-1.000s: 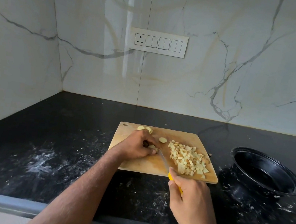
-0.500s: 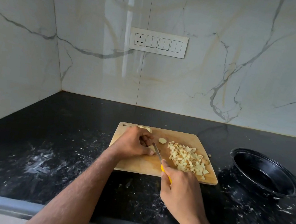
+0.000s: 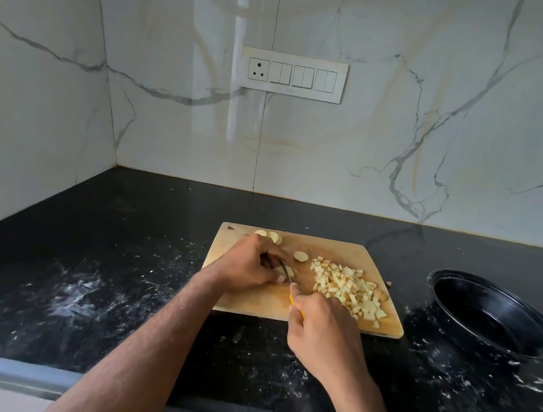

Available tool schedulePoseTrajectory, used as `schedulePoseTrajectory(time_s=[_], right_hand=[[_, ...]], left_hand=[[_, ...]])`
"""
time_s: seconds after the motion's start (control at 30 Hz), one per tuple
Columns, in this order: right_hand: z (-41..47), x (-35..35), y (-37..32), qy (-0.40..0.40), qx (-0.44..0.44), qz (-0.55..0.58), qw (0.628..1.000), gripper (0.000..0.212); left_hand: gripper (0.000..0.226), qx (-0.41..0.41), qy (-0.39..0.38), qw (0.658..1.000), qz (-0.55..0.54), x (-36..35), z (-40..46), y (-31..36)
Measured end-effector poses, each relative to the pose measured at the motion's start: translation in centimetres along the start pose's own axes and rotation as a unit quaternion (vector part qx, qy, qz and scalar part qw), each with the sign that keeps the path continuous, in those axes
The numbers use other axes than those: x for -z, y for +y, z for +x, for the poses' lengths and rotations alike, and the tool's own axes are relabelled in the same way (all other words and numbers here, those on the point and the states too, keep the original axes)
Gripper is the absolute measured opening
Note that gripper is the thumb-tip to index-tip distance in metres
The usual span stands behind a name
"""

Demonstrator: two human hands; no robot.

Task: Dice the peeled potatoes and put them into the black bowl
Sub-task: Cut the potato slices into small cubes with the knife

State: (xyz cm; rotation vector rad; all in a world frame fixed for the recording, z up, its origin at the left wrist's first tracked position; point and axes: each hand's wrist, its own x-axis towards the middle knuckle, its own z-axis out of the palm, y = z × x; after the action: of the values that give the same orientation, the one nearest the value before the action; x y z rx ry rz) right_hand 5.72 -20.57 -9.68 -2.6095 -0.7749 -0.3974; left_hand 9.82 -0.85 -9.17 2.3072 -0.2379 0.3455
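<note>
Countertop (image 3: pixel 89 268), black and flecked white, fills my view, with the wooden cutting board (image 3: pixel 250 301) at its centre. At three o'clock from the board sits the black bowl (image 3: pixel 503 326), tilted, well apart from it. My left forearm reaches in from seven o'clock; my left hand (image 3: pixel 245 266) arches, fingers curled down pinning a potato piece (image 3: pixel 289 271). My right hand (image 3: pixel 322 333) is wrapped around the knife (image 3: pixel 286 271), its blade against that piece. Diced potato (image 3: pixel 345 290) is heaped at the board's right; slices (image 3: pixel 269 235) lie at eleven o'clock.
</note>
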Motion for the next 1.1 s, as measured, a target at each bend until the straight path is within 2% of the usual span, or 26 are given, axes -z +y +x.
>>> schedulePoseTrajectory(time_s=[0.17,0.4,0.5,0.6,0.73,0.87,1.1], right_hand=[[-1.1,-0.1,0.2,0.001,0.007,-0.014,1.0,0.033],[-4.1,1.0,1.4,-0.016,0.014,0.049,0.999,0.033],[-4.8,1.1,2.2,0.024,0.0,0.111,0.993,0.034],[-4.9,0.8,2.4,0.063,0.004,0.142,0.988,0.036],[-3.7,0.6,1.3,0.06,0.009,0.113,0.992,0.036],[-2.8,0.4,0.2,0.051,0.009,0.083,0.995,0.038],[-2.5,0.5,-0.1,0.023,0.005,0.07,0.997,0.038]], left_hand=[[0.025,-0.014,-0.011,1.0,0.02,0.0,0.1,-0.2],[0.022,-0.008,-0.01,1.0,0.015,-0.1,0.1,-0.5],[0.023,-0.004,-0.007,1.0,0.007,-0.2,0.1,-0.4],[0.037,0.012,0.025,0.999,-0.025,-0.1,0.0,-0.5],[0.056,0.02,0.045,0.999,-0.022,0.2,0.2,-1.1],[0.046,0.011,0.046,0.999,-0.019,0.3,0.2,-1.2],[0.042,0.031,0.051,0.998,-0.028,0.3,0.3,-1.2]])
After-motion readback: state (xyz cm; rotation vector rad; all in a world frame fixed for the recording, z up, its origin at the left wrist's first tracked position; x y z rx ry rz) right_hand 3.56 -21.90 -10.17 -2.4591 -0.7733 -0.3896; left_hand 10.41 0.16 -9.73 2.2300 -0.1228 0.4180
